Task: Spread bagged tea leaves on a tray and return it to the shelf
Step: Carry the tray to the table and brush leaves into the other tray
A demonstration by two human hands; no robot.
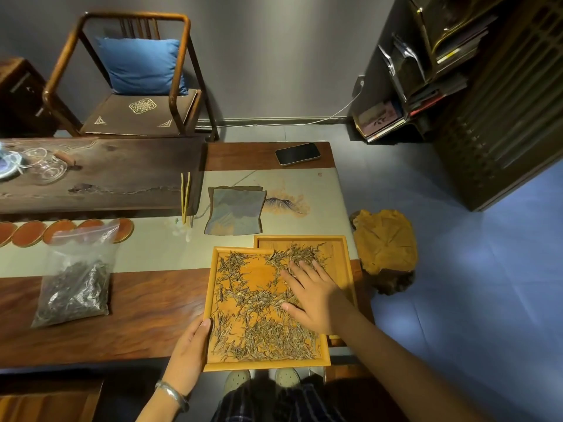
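Presently, left hand (190, 350) grips the bamboo tray (210, 300) edge to steady it while flat, open right hand (313, 295) spreads tea leaves (253, 303).

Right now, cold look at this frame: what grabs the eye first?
The bright tray of tea leaves at the table's near edge, right hand flat on the leaves, left hand holding the tray's left rim. A second tray lies partly under it. Left of them sits a clear bag of dark tea; a phone lies at the far edge.
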